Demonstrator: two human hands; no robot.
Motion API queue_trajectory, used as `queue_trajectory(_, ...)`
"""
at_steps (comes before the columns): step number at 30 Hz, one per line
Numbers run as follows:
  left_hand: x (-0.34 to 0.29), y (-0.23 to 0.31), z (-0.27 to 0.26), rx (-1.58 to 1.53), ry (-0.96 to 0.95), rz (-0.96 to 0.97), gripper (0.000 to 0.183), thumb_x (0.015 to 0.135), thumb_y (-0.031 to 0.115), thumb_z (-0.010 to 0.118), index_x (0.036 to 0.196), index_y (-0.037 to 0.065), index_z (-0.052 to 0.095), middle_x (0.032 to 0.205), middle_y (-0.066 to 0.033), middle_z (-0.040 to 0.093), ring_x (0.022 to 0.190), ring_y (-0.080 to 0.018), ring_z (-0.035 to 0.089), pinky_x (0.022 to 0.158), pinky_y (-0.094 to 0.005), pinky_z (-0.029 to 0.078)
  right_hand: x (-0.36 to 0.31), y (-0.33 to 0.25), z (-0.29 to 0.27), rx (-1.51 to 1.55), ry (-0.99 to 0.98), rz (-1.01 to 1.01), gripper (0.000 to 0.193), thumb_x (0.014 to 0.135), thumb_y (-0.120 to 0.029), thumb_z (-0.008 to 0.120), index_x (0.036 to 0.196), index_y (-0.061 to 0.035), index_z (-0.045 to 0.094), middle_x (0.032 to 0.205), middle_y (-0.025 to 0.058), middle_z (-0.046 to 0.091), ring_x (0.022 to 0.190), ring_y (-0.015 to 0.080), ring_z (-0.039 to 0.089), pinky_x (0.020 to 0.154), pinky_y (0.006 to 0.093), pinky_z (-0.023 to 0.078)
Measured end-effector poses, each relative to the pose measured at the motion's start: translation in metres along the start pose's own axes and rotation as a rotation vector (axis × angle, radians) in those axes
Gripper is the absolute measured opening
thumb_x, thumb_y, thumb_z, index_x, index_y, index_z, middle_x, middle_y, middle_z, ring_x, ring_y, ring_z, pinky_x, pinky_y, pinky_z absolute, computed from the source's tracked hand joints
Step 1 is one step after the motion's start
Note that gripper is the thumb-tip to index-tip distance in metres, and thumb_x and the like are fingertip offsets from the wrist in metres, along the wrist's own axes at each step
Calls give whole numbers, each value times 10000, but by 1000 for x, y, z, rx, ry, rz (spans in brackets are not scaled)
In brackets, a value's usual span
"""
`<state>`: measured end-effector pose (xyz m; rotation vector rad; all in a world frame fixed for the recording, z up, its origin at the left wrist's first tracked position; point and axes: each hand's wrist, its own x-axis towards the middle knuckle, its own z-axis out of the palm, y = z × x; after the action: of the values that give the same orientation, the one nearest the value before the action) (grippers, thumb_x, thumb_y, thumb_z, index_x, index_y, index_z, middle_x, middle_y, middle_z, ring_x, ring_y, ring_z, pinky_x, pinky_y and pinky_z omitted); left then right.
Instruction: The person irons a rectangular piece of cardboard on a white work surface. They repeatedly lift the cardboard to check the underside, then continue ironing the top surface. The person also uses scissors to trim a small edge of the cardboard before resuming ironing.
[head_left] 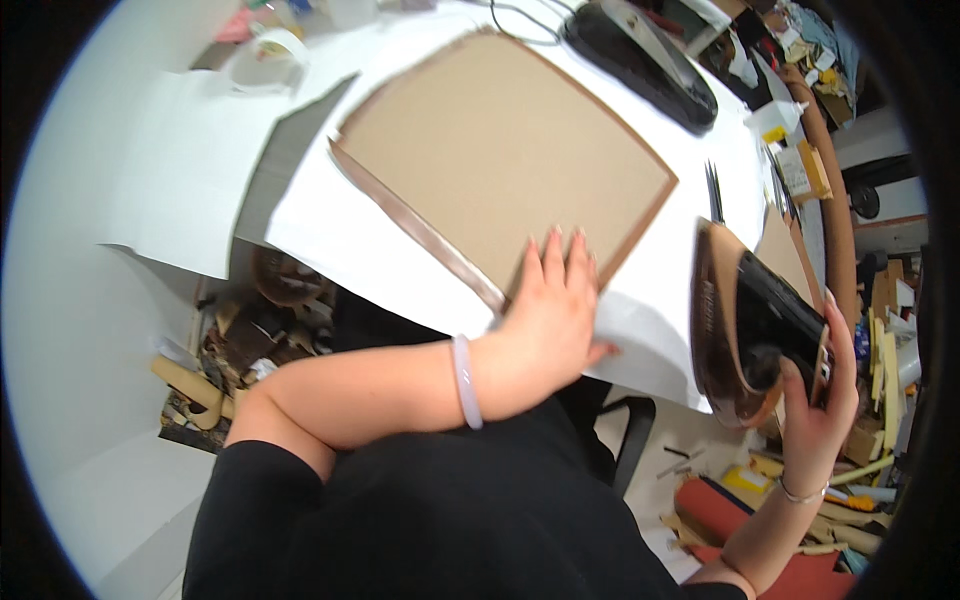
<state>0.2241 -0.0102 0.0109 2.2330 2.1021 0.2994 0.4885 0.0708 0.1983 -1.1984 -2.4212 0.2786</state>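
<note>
No writing could be read; the pale label on the small cardboard box (818,166) and the marks along the brown-and-black tool (712,325) were too small or blurred.

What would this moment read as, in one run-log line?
left hand: resting on brown-edged tan panel | right hand: gripping black iron-shaped tool | panel: lying on white sheet | beyond panel: black oblong device

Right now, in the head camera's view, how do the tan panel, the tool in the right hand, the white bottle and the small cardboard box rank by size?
1. Tan panel
2. Black-and-brown tool in the right hand
3. White bottle and small cardboard box: too alike to rank
</note>
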Motion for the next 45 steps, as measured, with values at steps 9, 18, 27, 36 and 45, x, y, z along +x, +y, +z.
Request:
queue_trajectory(9, -60, 54, 6, 683, -28, 54, 547, 953, 325, 671, 1340, -60, 638, 1476, -347, 576, 1294, -521, 623, 945, -588, 564, -49, 24, -21, 43, 222, -60, 663, 981, 117, 615, 1602, -52, 452, 1649, 141, 473, 1518, 293, 459, 1214, 425, 464)
queue_trajectory(18, -128, 21, -74, 429, 229, 42, 515, 906, 112, 624, 1373, -103, 608, 1365, -280, 671, 1147, -365, 733, 793, -372, 645, -90, 23, -39, 60, 550, -262, 558, 1061, -19, 624, 1595, -76, 471, 1601, 63, 553, 761, 18, 544, 608, 175, 436)
queue_trajectory(27, -199, -80, -246, -741, 940, -117, 366, 1090, 90, 599, 1403, -97, 618, 1248, -97, 748, 1116, -138, 687, 983, -274, 536, -117, 24, -42, 328, 824, -245, 545, 1091, -26, 577, 1617, -69, 443, 1611, 56, 534, 682, 23, 503, 611, 191, 426)
queue_trajectory(36, -195, -92, -193, -1375, 1095, -257, 443, 1027, 94, 700, 1443, 28, 563, 1347, -79, 671, 1225, -203, 672, 992, -367, 603, -102, 7, -9, 709, 976, -180, 551, 1096, -73, 572, 1628, -100, 430, 886, 31, 628, 671, 54, 499, 622, 221, 438)
queue_trajectory(45, -111, -80, -131, -1421, 1063, -151, 314, 1065, 98, 659, 1360, 3, 606, 1313, -68, 655, 1138, -189, 678, 989, -345, 572, -49, -52, 75, 1309, 736, -187, 427, 1107, -261, 608, 1489, -117, 482, 847, 33, 625, 642, 129, 593, 566, 280, 508)
